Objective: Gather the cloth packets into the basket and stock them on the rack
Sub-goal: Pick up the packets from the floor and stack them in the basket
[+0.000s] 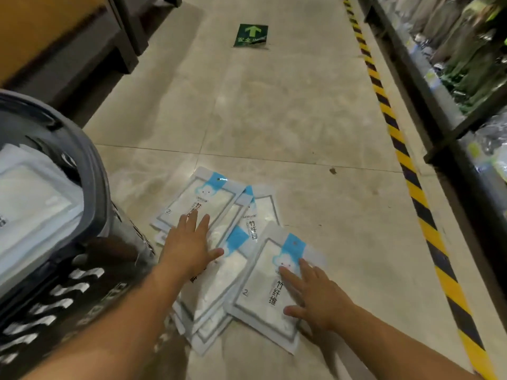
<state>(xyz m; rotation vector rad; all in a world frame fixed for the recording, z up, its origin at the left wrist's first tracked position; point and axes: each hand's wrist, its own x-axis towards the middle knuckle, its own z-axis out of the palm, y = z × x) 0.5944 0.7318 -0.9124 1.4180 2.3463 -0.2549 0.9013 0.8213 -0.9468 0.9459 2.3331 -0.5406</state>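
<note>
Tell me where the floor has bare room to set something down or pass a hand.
Bare floor runs from the packets up to the green arrow sign, and between the packets and the striped tape. Crowded: the packets overlap under the left hand and right hand, close beside the basket.

— How many packets point(200, 198) are you counting on the floor point(274, 119)?
— I'm seeing at least five; they're overlapping, so the exact number is escaping me.
— And in the basket point(92, 165)?
— One basket is showing, with a few more packets lying inside, too blurred for counting.
— Hands?
— Two are showing: left hand point(189, 242), right hand point(315, 294). One arrow sign point(251, 35) and one striped line point(406, 165) are lying ahead.
</note>
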